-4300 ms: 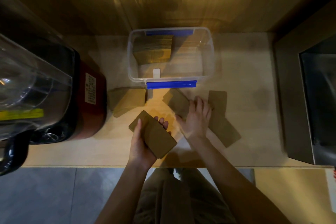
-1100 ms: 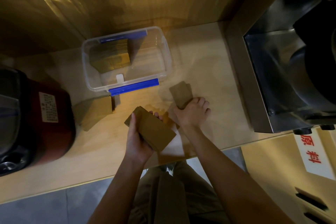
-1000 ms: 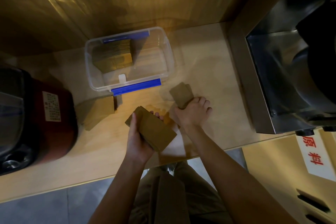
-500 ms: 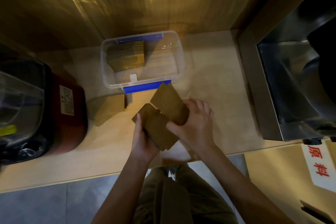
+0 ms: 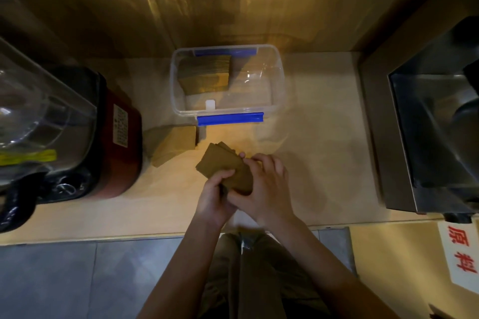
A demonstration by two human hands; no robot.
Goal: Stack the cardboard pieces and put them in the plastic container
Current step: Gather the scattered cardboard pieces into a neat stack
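Wooden counter, dim light | cardboard stack is pinched between left hand and right hand, near plastic container | risk: top edges are seen fanned, so pieces may slip out during transfer.

I see both hands gripping one cardboard stack above the counter: left hand clamps the near-left side, right hand the right edge. The clear plastic container sits behind, open, with a cardboard bundle in its left half. A loose pile lies left, beside a red appliance.
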